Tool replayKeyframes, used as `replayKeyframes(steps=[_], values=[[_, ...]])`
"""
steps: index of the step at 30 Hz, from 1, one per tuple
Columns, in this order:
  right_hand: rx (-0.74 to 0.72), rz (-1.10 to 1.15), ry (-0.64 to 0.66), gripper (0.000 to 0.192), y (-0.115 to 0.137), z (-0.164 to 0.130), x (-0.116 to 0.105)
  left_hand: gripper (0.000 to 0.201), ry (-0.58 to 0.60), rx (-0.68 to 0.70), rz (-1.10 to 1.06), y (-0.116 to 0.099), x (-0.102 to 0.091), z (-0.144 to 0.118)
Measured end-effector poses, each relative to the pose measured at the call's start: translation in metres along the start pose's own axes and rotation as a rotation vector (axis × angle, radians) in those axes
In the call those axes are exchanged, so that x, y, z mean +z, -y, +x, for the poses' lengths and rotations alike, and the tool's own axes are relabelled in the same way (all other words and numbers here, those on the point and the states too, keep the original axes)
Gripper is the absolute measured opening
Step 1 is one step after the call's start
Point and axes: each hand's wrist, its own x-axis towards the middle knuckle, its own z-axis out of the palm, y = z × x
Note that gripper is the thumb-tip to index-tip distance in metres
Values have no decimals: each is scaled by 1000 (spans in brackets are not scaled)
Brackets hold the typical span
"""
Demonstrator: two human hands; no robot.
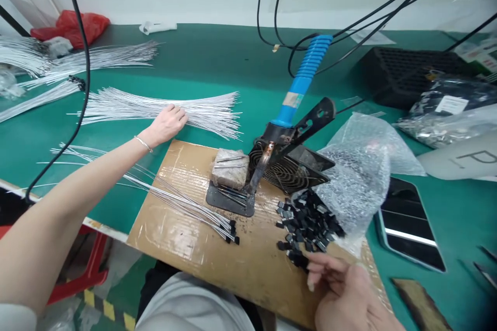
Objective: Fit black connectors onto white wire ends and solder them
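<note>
My left hand [169, 123] rests at the near side of a spread bundle of thin white wires [128, 106], its fingers curled down onto them; the fingertips are hidden. At lower right, my right hand [345, 284] is beside a heap of small black connectors [310, 217]. Its index fingertip is close to the nearest pieces, and the thumb looks apart from the fingers, with nothing seen between them. Several white wires with black connector ends [209, 217] lie across the cardboard sheet [186, 170] between my hands.
A blue-handled soldering iron [305, 80] leans in its stand [287, 165], beside a worn block [230, 168]. Bubble wrap [357, 176] and a phone [411, 222] lie right. More wire bundles [104, 57] lie at left. A black cable [86, 62] hangs in front.
</note>
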Motion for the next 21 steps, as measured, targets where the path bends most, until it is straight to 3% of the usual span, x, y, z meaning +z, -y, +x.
replayKeyframes(steps=[6, 11, 14, 18, 21], values=[[-21, 7, -14, 63, -11, 1, -3, 24, -241, -89, 38, 6, -36, -12], [-154, -9, -24, 50, -8, -8, -3, 16, -381, -46, 73, -22, -82, -48], [-202, -31, 118, 43, 14, -27, 3, 21, -404, 47, 68, -55, -108, -72], [-216, 27, 476, 44, 48, -48, 19, 25, -379, 155, 12, -94, -128, -94], [-218, -6, 707, 40, 59, -52, 28, 25, -267, 93, -173, -111, -131, -105]])
